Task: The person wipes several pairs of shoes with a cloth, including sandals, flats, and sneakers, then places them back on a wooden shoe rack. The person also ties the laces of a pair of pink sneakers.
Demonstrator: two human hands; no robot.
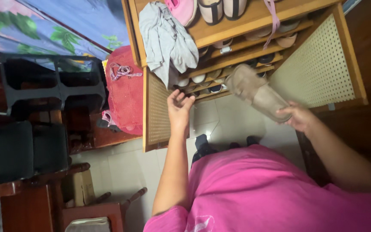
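One slipper (256,91) sits pinched by its heel in my right hand (298,117), toe toward the shoe rack (237,58). My left hand (178,107) hangs empty, fingers loosely spread, just below the grey cloth (166,41) on the rack.

Head view, looking down. The right hand (298,117) grips a tan slipper (256,91) by one end, its other end raised toward the wooden shoe rack (254,19). The left hand (179,108) hangs empty with fingers loosely curled, in front of the rack's left perforated door (156,114). A grey cloth (166,41) drapes over the rack's top; shoes fill the shelves. A red mesh bag (126,92) lies left of the rack.
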